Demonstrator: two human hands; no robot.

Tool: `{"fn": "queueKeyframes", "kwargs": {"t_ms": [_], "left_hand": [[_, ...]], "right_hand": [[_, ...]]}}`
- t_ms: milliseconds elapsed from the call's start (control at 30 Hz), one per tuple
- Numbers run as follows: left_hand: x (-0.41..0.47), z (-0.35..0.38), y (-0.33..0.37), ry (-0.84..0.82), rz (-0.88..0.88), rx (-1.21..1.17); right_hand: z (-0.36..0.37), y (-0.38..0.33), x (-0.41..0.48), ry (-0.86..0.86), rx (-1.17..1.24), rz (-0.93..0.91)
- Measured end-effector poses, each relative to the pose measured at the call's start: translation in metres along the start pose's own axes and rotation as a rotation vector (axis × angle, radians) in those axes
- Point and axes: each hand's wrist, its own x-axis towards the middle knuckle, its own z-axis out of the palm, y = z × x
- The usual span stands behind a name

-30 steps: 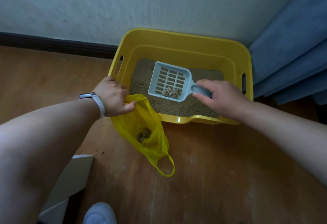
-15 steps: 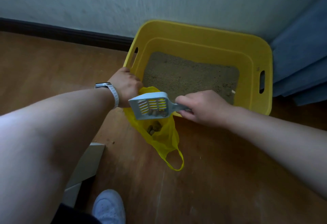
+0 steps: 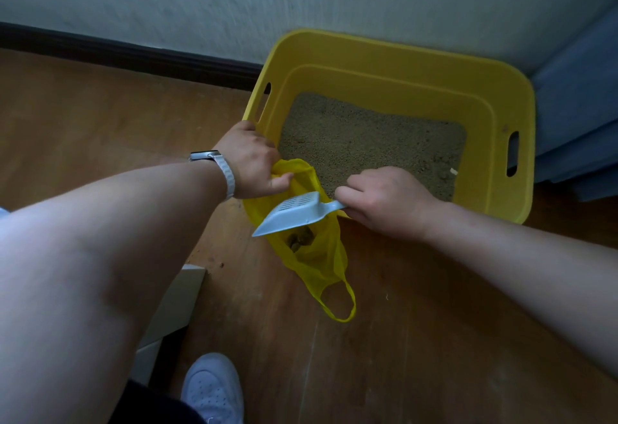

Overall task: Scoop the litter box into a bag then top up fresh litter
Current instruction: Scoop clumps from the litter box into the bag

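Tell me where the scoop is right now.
In the head view the scoop is centre frame, held by the right hand and tipped over the mouth of the yellow bag, just in front of the litter box.

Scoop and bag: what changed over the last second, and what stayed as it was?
The right hand carried the scoop out of the litter box to the bag and tipped it mouth-down; its clumps are gone from the slots and lie in the bag. The left hand kept holding the bag's mouth open. The box stayed put.
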Motion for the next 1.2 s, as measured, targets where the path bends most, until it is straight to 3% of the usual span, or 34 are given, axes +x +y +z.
{"fn": "queueKeyframes", "kwargs": {"t_ms": [400, 600, 700, 800, 1033, 1200], "left_hand": [[0.000, -0.003, 0.001, -0.026, 0.002, 0.022], [0.000, -0.003, -0.007, -0.075, 0.085, 0.027], [-0.002, 0.004, -0.009, 0.006, 0.116, -0.008], [0.000, 0.003, -0.006, 0.010, 0.058, -0.026], [0.002, 0.004, -0.005, -0.045, 0.020, 0.035], [0.001, 0.004, -0.004, 0.003, 0.022, 0.009]], "right_hand": [[-0.007, 0.005, -0.006, 0.007, -0.021, -0.009], [-0.019, -0.001, -0.005, -0.151, 0.348, 0.386], [-0.030, 0.000, -0.008, -0.182, 0.560, 0.559], [-0.043, 0.010, -0.014, -0.191, 0.698, 0.678], [-0.076, 0.051, -0.038, -0.259, 0.727, 1.005], [-0.073, 0.055, -0.051, -0.594, 0.623, 1.230]]}}
